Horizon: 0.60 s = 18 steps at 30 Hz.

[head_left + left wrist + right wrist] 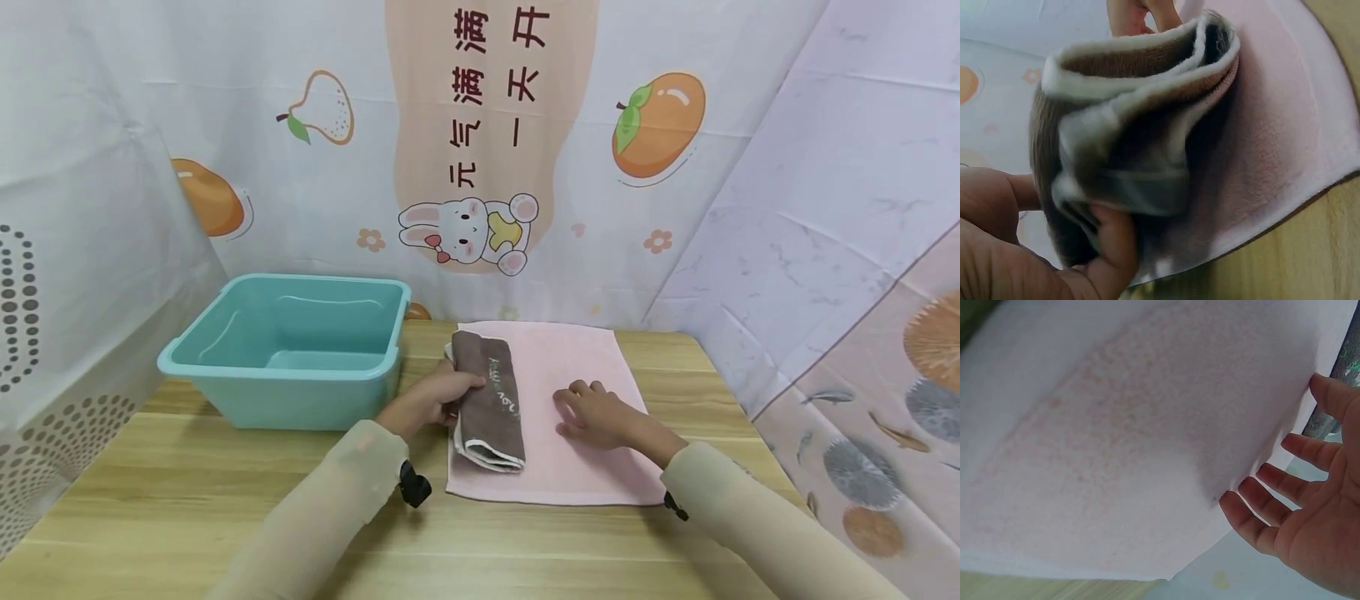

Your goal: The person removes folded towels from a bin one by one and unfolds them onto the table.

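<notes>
A folded brown towel (491, 400) with white edging and light lettering lies over the left part of a flat pink towel (570, 475). My left hand (435, 396) grips the brown towel at its left side. In the left wrist view, the thumb and fingers of that hand pinch the layers of the brown towel (1141, 125), whose folded end faces the camera. Over the pink towel, to the right of the brown one, is my right hand (600, 417). Its fingers (1279, 481) are spread and loosely bent, with nothing held, fingertips right at the pink cloth.
A light blue plastic basin (300, 400) stands at the back left of the wooden table (187, 517), left of the towels. Behind the table hangs a printed curtain (322, 208). Another patterned cloth (840, 375) closes off the right side.
</notes>
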Each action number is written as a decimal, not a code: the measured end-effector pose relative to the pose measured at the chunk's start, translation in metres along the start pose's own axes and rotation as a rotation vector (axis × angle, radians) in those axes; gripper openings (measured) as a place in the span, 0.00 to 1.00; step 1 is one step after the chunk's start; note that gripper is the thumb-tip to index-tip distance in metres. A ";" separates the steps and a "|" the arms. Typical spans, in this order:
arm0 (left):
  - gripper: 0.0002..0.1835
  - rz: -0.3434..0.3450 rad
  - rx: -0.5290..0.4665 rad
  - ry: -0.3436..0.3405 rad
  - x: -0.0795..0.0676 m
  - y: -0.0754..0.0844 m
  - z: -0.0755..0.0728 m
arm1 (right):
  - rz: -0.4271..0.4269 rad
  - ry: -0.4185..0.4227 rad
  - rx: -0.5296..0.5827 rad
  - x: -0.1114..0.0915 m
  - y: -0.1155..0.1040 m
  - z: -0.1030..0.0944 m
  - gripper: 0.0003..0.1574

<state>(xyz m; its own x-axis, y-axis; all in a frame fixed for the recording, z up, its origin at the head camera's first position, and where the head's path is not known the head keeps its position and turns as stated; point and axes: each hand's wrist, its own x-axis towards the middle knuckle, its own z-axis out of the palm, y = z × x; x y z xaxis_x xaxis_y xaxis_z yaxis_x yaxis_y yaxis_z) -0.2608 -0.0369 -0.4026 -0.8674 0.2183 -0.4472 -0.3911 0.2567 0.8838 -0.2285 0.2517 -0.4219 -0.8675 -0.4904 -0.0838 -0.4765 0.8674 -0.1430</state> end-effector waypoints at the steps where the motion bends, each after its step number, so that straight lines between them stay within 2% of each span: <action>1: 0.31 -0.006 -0.003 -0.003 -0.003 0.001 -0.001 | 0.000 -0.001 0.000 0.000 0.000 -0.001 0.32; 5: 0.25 -0.010 -0.007 0.007 -0.009 0.000 -0.005 | 0.006 -0.003 -0.003 0.001 0.000 -0.004 0.33; 12: 0.18 0.030 0.062 0.102 -0.008 -0.019 -0.010 | 0.009 -0.015 0.003 0.001 0.001 -0.006 0.33; 15: 0.18 0.044 0.058 0.095 -0.010 -0.024 -0.011 | 0.010 -0.021 0.015 0.001 -0.001 -0.005 0.33; 18: 0.25 0.033 0.052 0.085 -0.015 -0.027 -0.011 | 0.004 -0.020 0.015 0.000 -0.002 -0.004 0.33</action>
<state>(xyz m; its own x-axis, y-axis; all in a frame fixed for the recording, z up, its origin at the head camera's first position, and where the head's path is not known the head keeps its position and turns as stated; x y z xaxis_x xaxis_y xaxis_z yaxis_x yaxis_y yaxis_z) -0.2406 -0.0578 -0.4181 -0.9033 0.1471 -0.4029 -0.3474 0.3002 0.8884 -0.2284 0.2505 -0.4182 -0.8661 -0.4889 -0.1039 -0.4710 0.8679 -0.1576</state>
